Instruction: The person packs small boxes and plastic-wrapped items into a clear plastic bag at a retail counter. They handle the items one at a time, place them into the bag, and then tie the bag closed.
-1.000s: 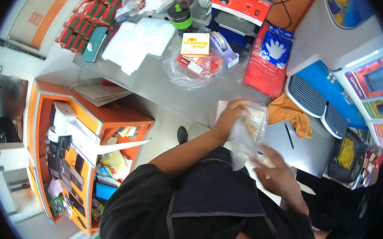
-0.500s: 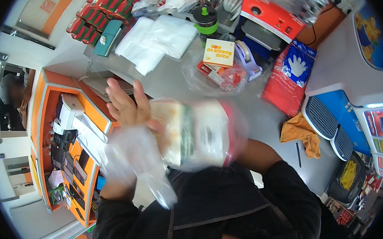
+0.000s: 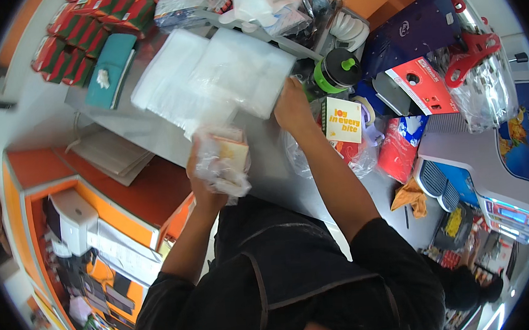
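Observation:
My left hand [image 3: 199, 180] is closed around a packet wrapped in loose clear plastic [image 3: 234, 150], pale with a yellowish patch, held above the near side of the counter. The crumpled film hides part of the fingers. My right hand [image 3: 293, 106] reaches forward to the right edge of a stack of clear plastic bags [image 3: 242, 68] lying on the counter. Its fingers are curled together at that edge. The fingertips are partly hidden, and I cannot see whether they pinch a bag.
A black and green bottle [image 3: 336, 73] and a yellow and white box [image 3: 342, 120] stand right of my right hand. A purple tape dispenser [image 3: 369, 124] sits beside the box. A teal notebook [image 3: 109, 71] and red-green boxes [image 3: 73, 56] lie at the far left.
My left hand was raised with fingers spread beside the wrapped packet; now it grips the packet, farther left. My right hand has moved from near the packet to the bag stack. The view has turned.

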`<state>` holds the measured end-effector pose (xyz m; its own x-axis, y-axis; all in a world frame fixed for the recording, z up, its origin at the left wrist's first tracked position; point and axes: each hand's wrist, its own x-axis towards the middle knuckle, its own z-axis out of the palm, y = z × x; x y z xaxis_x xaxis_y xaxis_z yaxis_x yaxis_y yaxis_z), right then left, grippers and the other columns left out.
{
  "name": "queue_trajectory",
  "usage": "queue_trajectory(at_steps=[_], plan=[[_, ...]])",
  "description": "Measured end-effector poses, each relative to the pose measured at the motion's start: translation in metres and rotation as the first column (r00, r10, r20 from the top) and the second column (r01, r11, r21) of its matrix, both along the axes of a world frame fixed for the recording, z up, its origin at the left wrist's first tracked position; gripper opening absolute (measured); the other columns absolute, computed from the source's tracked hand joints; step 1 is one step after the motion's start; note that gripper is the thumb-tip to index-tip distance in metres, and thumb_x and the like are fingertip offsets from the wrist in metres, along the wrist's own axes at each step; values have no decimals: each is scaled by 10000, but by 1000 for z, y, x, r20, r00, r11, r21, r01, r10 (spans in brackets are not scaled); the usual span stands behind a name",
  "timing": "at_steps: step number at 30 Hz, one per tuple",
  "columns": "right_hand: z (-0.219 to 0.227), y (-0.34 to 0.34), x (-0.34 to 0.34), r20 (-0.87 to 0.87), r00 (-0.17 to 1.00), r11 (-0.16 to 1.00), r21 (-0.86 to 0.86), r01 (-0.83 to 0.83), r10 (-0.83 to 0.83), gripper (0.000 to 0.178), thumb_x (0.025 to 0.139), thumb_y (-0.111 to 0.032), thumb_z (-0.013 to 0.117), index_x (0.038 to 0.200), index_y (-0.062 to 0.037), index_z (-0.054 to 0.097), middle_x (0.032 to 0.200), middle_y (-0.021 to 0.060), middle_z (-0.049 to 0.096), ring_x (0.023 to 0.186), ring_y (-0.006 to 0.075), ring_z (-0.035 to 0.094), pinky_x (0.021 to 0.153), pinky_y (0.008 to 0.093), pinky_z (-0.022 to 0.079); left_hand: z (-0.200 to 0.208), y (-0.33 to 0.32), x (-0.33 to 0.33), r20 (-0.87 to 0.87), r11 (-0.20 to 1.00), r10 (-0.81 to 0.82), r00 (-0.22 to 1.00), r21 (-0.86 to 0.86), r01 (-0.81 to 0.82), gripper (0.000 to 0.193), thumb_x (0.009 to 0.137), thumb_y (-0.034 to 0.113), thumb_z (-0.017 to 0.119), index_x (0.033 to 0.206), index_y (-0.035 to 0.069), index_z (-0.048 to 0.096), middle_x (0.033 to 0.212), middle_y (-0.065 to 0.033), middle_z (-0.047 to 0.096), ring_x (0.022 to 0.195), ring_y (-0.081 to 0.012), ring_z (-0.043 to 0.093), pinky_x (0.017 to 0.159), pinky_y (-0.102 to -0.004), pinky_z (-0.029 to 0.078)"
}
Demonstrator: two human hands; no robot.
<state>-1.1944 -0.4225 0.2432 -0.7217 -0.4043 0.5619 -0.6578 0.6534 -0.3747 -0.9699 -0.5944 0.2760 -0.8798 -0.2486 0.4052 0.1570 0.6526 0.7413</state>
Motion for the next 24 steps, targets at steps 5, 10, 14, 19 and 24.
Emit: queue_trajectory(at_steps=[5,10,14,19,24], plan=[[180,-41,-22,278,953,991,-15,133,-124,169,941,-147,644,1050,-59,738,837,153,727,712,222,712,675,334,544,-15,-9,-20,220,978,51,974,-211,-4,677,836,443,666,1381,54,566,1439,-102,560,1414,-386,413,1084,-489,342],[230,29,-191,315,912,477,864,-161,-263,184,892,-98,619,982,19,730,791,167,714,699,235,708,672,372,552,-19,-7,-21,58,941,162,985,-308,-136,505,766,428,732,1227,222,719,1049,-63,590,948,-252,507,938,-418,328],[92,66,-269,890,259,788,453,-417,-375,349,835,-332,729,1012,-32,741,935,172,727,873,342,704,799,431,543,-14,-29,-26,196,977,-186,963,-66,202,371,734,319,799,1085,204,760,851,33,578,815,-168,549,748,-382,328],[-44,103,-310,348,903,72,937,-342,-253,491,762,-437,809,1071,-60,754,1016,158,723,1048,348,661,907,436,515,-9,-34,-34,181,955,-298,937,50,294,386,718,267,826,1081,173,737,840,28,606,735,-149,587,700,-346,366],[-56,109,-317,327,902,135,944,-300,-282,436,772,-503,767,988,-126,790,1028,152,723,1039,333,665,892,426,519,3,-47,-34,269,907,-420,867,138,397,335,737,207,780,1063,165,712,945,18,641,880,-188,617,816,-365,419]])
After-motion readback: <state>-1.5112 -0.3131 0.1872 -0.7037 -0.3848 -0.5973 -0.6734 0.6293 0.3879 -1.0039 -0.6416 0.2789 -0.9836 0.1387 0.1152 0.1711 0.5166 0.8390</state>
